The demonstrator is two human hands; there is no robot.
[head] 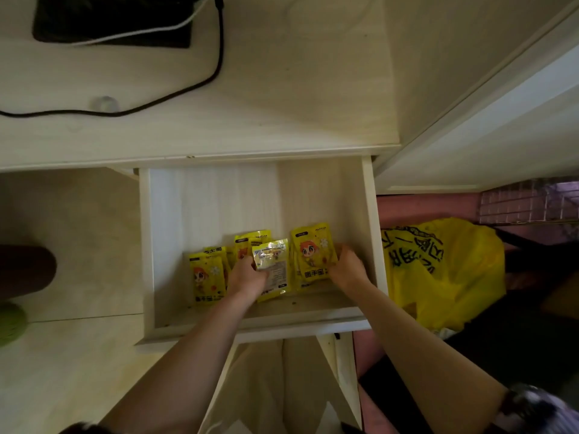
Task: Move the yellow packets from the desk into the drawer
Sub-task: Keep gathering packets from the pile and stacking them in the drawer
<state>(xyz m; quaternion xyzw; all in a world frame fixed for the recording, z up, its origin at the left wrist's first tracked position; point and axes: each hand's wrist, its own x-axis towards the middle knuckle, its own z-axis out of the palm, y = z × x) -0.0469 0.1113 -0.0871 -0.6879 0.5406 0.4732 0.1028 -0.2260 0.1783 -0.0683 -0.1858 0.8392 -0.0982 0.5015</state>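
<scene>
Yellow packets (272, 264) in drawer (371, 233)

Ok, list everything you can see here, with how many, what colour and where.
Yellow packets: at least five, yellow with cartoon print, at the drawer's near end, overlapping.
Drawer: one, pale wood, pulled open under the desk.
Desk: one, pale wood, top of view.
Black cable: one, looping across the desk.
White cable: one, over a dark object at the desk's far left.
Plastic bag: one, yellow with black print, right of the drawer.
Left hand: holds a packet in the drawer's middle.
Right hand: holds the right-hand packet.
</scene>
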